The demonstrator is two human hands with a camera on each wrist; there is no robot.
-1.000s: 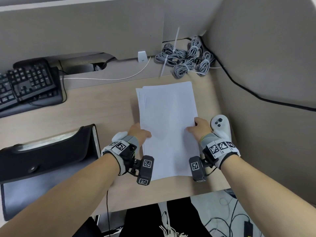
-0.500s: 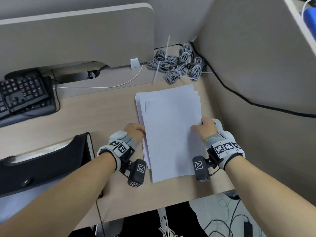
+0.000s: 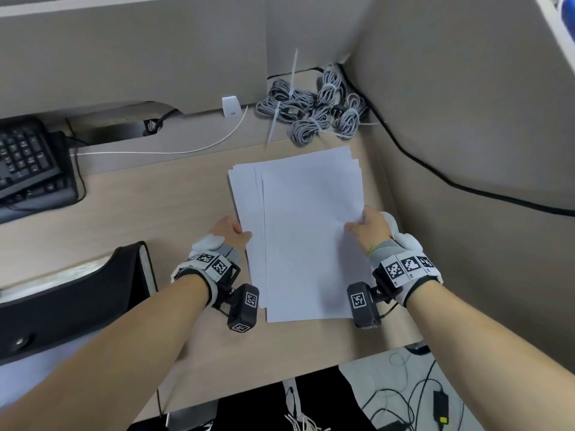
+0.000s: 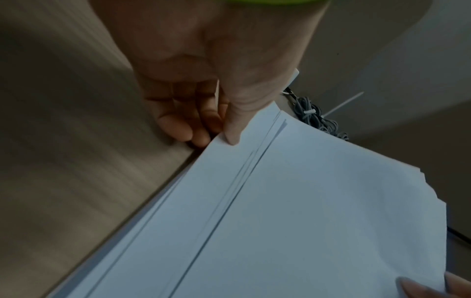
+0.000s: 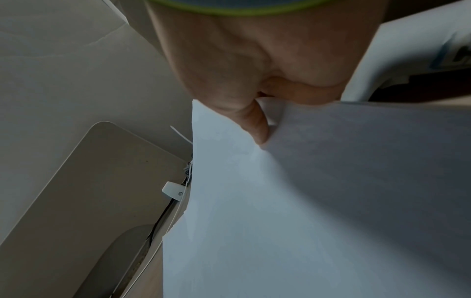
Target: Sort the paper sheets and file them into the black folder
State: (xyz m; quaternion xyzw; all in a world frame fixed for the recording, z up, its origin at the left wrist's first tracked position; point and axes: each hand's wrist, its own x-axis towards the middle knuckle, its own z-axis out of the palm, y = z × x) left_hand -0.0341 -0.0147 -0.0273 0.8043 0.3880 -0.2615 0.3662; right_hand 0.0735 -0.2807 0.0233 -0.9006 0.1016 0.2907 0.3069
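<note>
A loose stack of white paper sheets [image 3: 305,231] is held just above the desk, its edges fanned and uneven. My left hand [image 3: 231,231] pinches the stack's left edge, thumb on top and fingers [image 4: 178,129] under the paper sheets [image 4: 293,211]. My right hand [image 3: 368,227] pinches the right edge, thumb [image 5: 254,125] on top of the paper sheets [image 5: 305,201]. The black folder [image 3: 71,303] lies open at the left front of the desk, apart from both hands.
A black keyboard [image 3: 28,163] sits at the far left. Coiled grey cables [image 3: 314,113] and a white cable [image 3: 174,150] lie at the back. Partition walls [image 3: 451,104] close in the right and rear. The desk's front edge [image 3: 280,377] runs below the paper.
Both hands have taken the stack by its side edges and lifted it slightly; the sheets have fanned out more. The head view has shifted, so the white controller is now hidden behind my right hand.
</note>
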